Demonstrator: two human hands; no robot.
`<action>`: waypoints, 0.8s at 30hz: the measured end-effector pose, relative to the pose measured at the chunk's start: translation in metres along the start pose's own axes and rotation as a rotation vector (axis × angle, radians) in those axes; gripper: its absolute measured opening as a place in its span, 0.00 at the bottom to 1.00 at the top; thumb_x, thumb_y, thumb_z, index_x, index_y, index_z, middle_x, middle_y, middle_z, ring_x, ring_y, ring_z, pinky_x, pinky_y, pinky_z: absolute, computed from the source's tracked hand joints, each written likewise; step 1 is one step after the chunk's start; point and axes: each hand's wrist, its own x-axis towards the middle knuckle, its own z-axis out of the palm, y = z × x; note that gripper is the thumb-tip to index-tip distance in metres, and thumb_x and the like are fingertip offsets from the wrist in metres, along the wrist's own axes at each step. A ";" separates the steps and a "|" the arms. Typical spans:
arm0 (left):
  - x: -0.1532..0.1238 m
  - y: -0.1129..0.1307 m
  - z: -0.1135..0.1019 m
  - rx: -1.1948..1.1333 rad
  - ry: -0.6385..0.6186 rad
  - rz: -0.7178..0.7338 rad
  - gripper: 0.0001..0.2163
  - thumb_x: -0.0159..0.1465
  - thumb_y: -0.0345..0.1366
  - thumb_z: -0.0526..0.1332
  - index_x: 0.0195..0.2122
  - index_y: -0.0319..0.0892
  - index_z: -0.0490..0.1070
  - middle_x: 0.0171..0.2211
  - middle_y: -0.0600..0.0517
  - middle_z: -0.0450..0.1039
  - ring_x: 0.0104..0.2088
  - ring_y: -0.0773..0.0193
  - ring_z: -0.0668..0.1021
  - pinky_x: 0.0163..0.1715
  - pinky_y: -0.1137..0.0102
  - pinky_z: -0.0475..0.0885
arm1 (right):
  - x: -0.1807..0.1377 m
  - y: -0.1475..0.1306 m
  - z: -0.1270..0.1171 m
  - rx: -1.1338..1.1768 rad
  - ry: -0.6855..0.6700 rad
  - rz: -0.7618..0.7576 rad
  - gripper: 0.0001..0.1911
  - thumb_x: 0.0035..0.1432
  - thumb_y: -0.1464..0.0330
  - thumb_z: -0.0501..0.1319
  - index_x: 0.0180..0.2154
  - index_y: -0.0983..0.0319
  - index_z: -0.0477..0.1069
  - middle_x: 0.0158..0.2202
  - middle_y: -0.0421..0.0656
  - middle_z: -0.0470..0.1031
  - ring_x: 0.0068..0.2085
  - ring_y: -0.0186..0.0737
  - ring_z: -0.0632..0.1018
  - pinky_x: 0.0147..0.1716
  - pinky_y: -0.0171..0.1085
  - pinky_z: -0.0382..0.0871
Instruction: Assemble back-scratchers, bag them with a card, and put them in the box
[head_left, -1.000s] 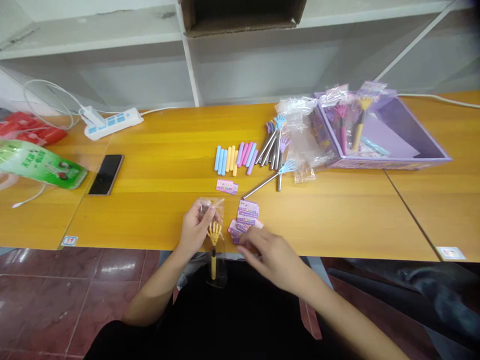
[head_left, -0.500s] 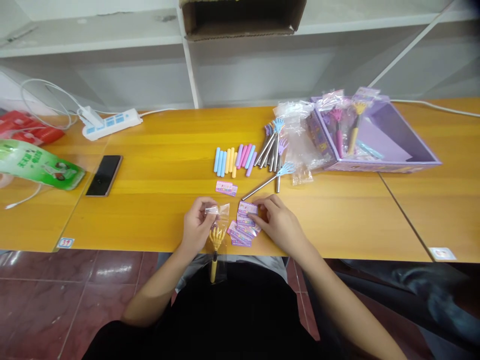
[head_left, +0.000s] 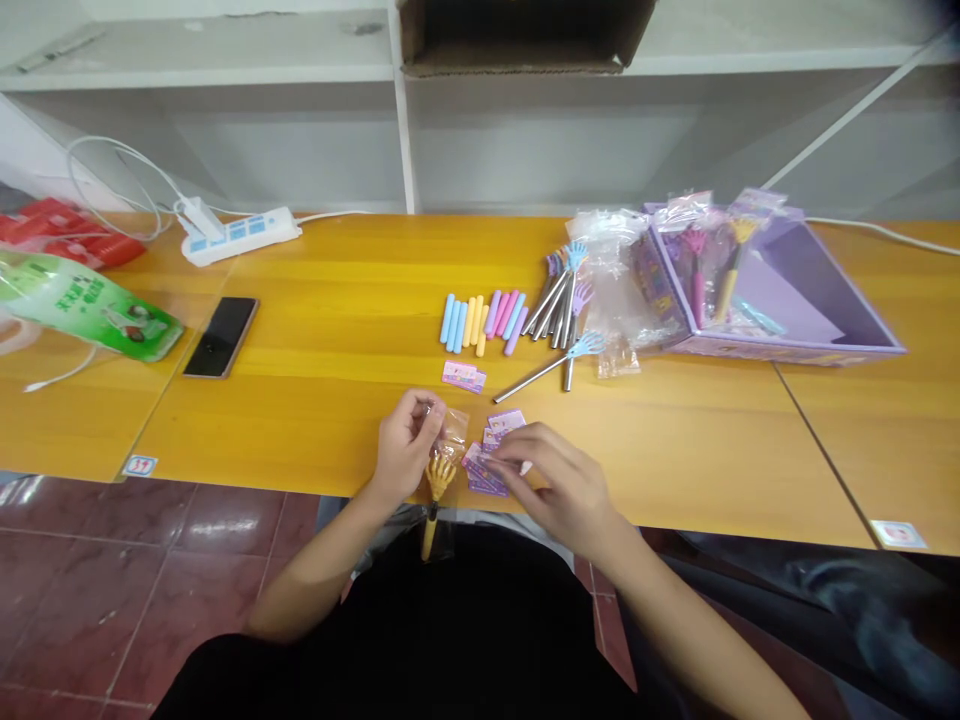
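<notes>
My left hand (head_left: 405, 450) is closed on the top of a clear plastic bag (head_left: 454, 432). Inside the bag hangs a yellow hand-shaped back scratcher (head_left: 440, 478), its handle pointing down over the table's front edge. My right hand (head_left: 559, 485) is pinched just above a loose pile of small purple-pink printed cards (head_left: 486, 480); a pale edge shows between its fingers, seemingly one card. Beyond the hands lie two pink cards (head_left: 463, 376) and a blue-headed back scratcher (head_left: 551, 367) with a metal rod.
Coloured handle sleeves (head_left: 484, 322) lie in a row beside a heap of metal-rod scratchers (head_left: 559, 295). Empty clear bags (head_left: 622, 290) lean against a purple box (head_left: 795, 348) holding bagged scratchers. At left are a phone (head_left: 220, 337), a power strip (head_left: 240, 236) and a green package (head_left: 97, 305).
My right hand has lifted off the card pile and drawn back slightly, fingers now pinched. The cards have shifted apart. My left hand still holds the bag. The camera view has turned slightly.
</notes>
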 end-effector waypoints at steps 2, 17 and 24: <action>0.001 0.000 0.000 -0.004 -0.016 0.005 0.18 0.72 0.55 0.66 0.45 0.44 0.73 0.29 0.56 0.75 0.28 0.66 0.76 0.31 0.72 0.71 | 0.010 -0.008 0.010 -0.067 -0.040 -0.076 0.13 0.72 0.74 0.65 0.55 0.56 0.76 0.46 0.47 0.83 0.46 0.44 0.84 0.48 0.42 0.82; 0.003 -0.001 -0.004 -0.182 -0.132 -0.033 0.15 0.67 0.47 0.74 0.46 0.42 0.81 0.39 0.50 0.83 0.40 0.62 0.82 0.46 0.69 0.78 | 0.054 0.018 0.020 -0.141 -0.028 0.058 0.08 0.75 0.68 0.64 0.53 0.58 0.76 0.42 0.46 0.84 0.40 0.43 0.84 0.43 0.41 0.81; 0.002 -0.002 -0.005 -0.159 -0.125 -0.044 0.16 0.66 0.47 0.74 0.47 0.42 0.83 0.43 0.46 0.86 0.45 0.57 0.85 0.50 0.64 0.80 | 0.058 0.029 0.014 -0.085 -0.092 0.059 0.11 0.76 0.66 0.63 0.55 0.57 0.80 0.42 0.46 0.83 0.43 0.45 0.83 0.46 0.46 0.81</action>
